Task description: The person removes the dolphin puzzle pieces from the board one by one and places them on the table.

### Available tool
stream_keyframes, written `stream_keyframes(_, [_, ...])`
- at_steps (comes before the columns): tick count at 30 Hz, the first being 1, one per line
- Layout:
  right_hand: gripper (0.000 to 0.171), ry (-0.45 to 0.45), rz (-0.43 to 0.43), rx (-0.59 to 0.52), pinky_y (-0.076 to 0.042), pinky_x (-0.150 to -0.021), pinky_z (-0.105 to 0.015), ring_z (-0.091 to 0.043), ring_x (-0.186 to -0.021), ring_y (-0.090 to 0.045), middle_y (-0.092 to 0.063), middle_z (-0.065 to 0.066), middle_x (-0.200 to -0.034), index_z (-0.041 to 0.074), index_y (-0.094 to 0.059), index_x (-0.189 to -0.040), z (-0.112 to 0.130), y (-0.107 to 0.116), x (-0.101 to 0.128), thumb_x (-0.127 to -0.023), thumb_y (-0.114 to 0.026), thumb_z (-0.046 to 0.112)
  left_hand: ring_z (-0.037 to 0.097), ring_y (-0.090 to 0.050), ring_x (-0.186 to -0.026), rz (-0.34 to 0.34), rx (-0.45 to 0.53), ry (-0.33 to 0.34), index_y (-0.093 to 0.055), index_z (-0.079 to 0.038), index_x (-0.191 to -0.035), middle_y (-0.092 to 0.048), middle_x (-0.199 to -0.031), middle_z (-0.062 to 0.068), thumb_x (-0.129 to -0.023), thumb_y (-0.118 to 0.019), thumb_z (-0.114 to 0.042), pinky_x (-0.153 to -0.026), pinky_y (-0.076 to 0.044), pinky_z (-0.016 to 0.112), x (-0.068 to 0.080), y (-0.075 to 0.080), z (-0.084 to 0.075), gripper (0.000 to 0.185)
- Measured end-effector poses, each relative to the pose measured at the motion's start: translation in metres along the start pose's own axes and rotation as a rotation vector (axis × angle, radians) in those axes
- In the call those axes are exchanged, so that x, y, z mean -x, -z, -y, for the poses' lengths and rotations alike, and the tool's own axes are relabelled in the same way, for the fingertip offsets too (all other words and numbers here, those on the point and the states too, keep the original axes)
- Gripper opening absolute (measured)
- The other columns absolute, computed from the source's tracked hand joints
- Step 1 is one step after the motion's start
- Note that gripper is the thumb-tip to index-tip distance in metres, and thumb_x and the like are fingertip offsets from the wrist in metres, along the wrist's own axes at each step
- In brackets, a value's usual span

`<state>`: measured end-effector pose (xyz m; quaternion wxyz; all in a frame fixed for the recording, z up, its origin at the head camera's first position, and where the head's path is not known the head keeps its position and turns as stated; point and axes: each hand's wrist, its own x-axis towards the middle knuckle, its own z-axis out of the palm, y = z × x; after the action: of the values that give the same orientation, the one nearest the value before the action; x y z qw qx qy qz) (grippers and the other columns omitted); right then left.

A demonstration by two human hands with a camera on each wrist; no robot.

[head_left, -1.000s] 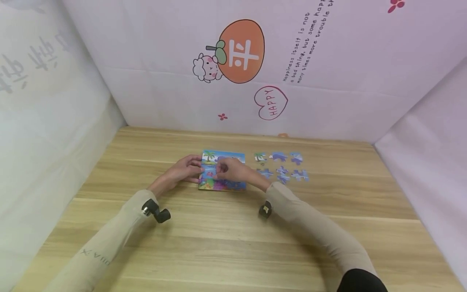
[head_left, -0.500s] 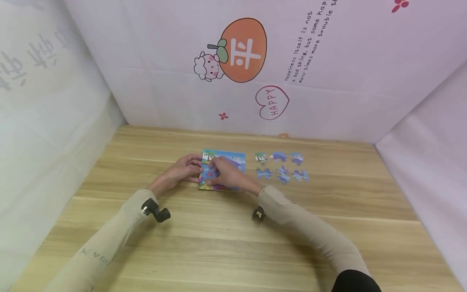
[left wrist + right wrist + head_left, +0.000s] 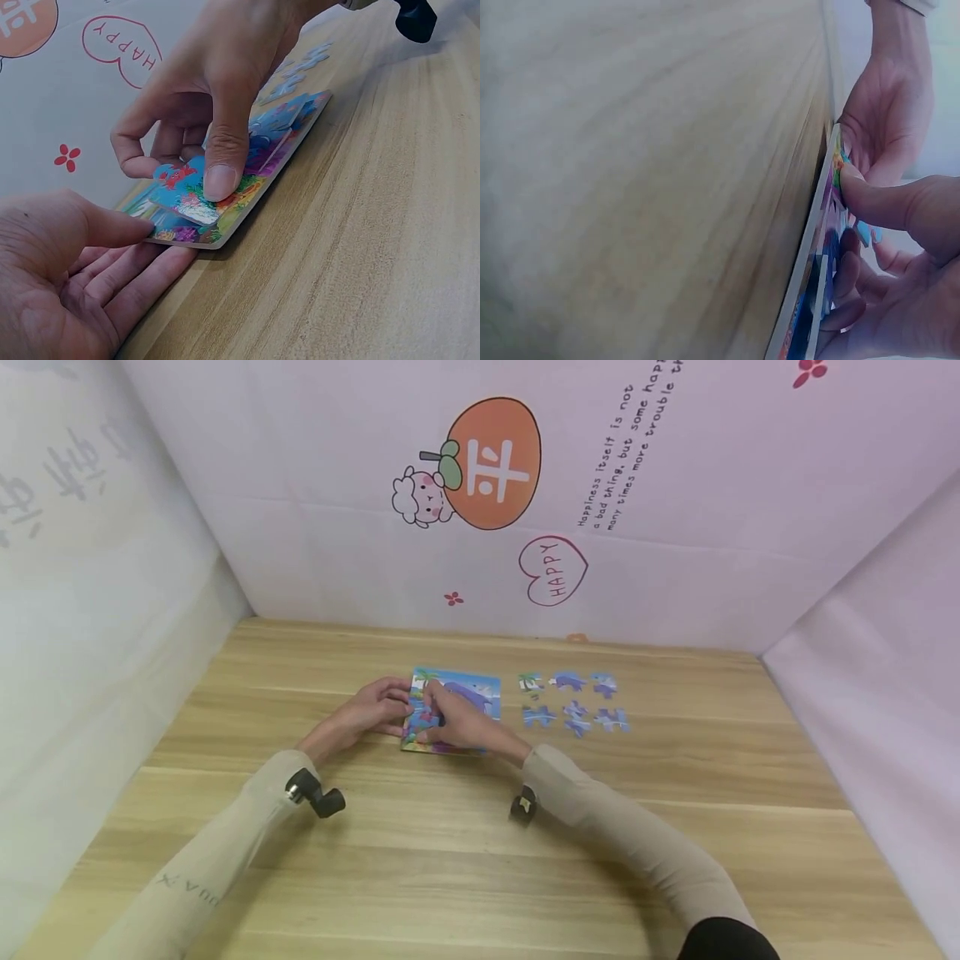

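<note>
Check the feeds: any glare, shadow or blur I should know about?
Left wrist: white glare on the piece at the right hand; head: faint shadows on the table beside the sleeves; right wrist: hazy, table grain soft at left.

Worn gear: beige plus black

Lower left: beige left sleeve [image 3: 225, 835], dark lettering [image 3: 187, 889]. Angled black wrist unit [image 3: 315, 793], silvery end. Lower right: beige right sleeve [image 3: 622, 827], second black unit [image 3: 523, 806], black band [image 3: 727, 941] at bottom edge. Left hand [image 3: 372, 706], right hand [image 3: 463, 718] bare.
</note>
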<state>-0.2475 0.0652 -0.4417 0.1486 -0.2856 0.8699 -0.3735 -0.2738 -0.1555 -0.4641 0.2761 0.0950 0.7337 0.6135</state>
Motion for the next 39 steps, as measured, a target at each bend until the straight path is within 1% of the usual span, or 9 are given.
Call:
stream_keyframes(6, [0.043, -0.007, -0.016, -0.04, -0.044, -0.066, -0.019, -0.015, -0.079, -0.051, -0.059, -0.009, -0.098, 0.006, -0.042, -0.116, -0.001, -0.001, 0.002, -0.094, -0.079, 0.011, 0.028, -0.061, -0.114, 0.002, -0.006, 0.001, -0.03, 0.001, -0.158, -0.041, -0.146, 0.024, -0.104, -0.06, -0.009, -0.094, -0.066, 0.035, 0.0, 0.001, 0.0, 0.062])
stream_keyframes(10, [0.039, -0.006, -0.024, -0.105, -0.048, -0.068, -0.02, -0.015, -0.079, -0.053, -0.061, -0.012, -0.104, 0.005, -0.044, -0.116, -0.003, 0.0, 0.004, -0.096, -0.077, 0.009, 0.028, -0.061, -0.114, -0.005, -0.006, 0.001, -0.03, 0.001, -0.158, -0.041, -0.146, 0.024, -0.105, -0.06, -0.01, -0.094, -0.066, 0.035, 0.001, 0.0, -0.001, 0.062])
stream_keyframes(16, [0.027, -0.018, -0.044, -0.162, -0.057, -0.084, -0.024, -0.014, -0.089, -0.06, -0.064, -0.01, -0.102, 0.001, -0.053, -0.116, -0.005, 0.006, 0.007, -0.098, -0.073, 0.006, 0.029, -0.062, -0.114, -0.008, 0.013, 0.005, -0.03, 0.001, -0.157, -0.04, -0.147, 0.024, -0.104, -0.06, -0.007, -0.095, -0.065, 0.036, 0.0, -0.001, -0.002, 0.061])
stream_keyframes(19, [0.024, -0.023, -0.047, -0.173, -0.058, -0.087, -0.026, -0.016, -0.092, -0.062, -0.064, -0.009, -0.102, 0.0, -0.056, -0.116, -0.006, 0.009, 0.009, -0.099, -0.071, 0.006, 0.028, -0.063, -0.112, -0.012, 0.025, 0.009, -0.031, 0.001, -0.157, -0.041, -0.146, 0.024, -0.104, -0.06, -0.005, -0.095, -0.065, 0.036, -0.001, -0.001, -0.001, 0.061])
stream_keyframes(23, [0.022, -0.005, -0.074, -0.18, -0.058, -0.084, -0.024, -0.018, -0.094, -0.064, -0.064, -0.011, -0.106, 0.0, -0.057, -0.117, -0.009, 0.011, 0.009, -0.1, -0.07, 0.006, 0.026, -0.064, -0.11, -0.02, 0.035, 0.018, -0.032, 0.001, -0.156, -0.043, -0.144, 0.022, -0.104, -0.06, -0.004, -0.094, -0.066, 0.036, 0.0, -0.001, -0.002, 0.059])
stream_keyframes(25, [0.021, -0.001, -0.086, -0.21, -0.062, -0.082, -0.026, -0.02, -0.092, -0.067, -0.064, -0.013, -0.108, -0.001, -0.057, -0.117, -0.01, 0.013, 0.01, -0.1, -0.069, 0.005, 0.025, -0.063, -0.11, -0.018, 0.041, 0.021, -0.032, 0.001, -0.156, -0.043, -0.143, 0.021, -0.104, -0.06, -0.004, -0.094, -0.066, 0.037, 0.0, -0.001, -0.003, 0.059])
stream_keyframes(31, [0.024, -0.032, -0.077, -0.353, -0.07, -0.071, -0.04, -0.03, -0.084, -0.071, -0.06, -0.017, -0.109, -0.006, -0.054, -0.121, -0.012, 0.025, 0.02, -0.101, -0.065, -0.001, 0.028, -0.062, -0.114, -0.016, 0.066, 0.048, -0.031, 0.0, -0.158, -0.041, -0.148, 0.022, -0.104, -0.06, -0.004, -0.091, -0.067, 0.037, 0.0, -0.001, -0.006, 0.062])
stream_keyframes(35, [0.021, -0.086, -0.074, -0.323, -0.07, -0.071, -0.039, -0.027, -0.083, -0.069, -0.057, -0.014, -0.107, -0.005, -0.055, -0.121, -0.017, 0.034, 0.03, -0.102, -0.063, -0.001, 0.025, -0.062, -0.114, -0.017, 0.087, 0.079, -0.029, 0.0, -0.16, -0.042, -0.151, 0.024, -0.107, -0.057, -0.008, -0.087, -0.067, 0.035, -0.001, 0.001, -0.009, 0.06])
stream_keyframes(39, [0.019, -0.124, -0.082, -0.29, -0.069, -0.074, -0.04, -0.032, -0.086, -0.069, -0.059, -0.017, -0.107, -0.006, -0.057, -0.121, -0.023, 0.04, 0.044, -0.103, -0.062, 0.0, 0.021, -0.069, -0.1, -0.023, 0.094, 0.103, -0.031, 0.0, -0.16, -0.047, -0.149, 0.028, -0.108, -0.057, -0.01, -0.08, -0.068, 0.032, -0.003, 0.001, -0.011, 0.059])
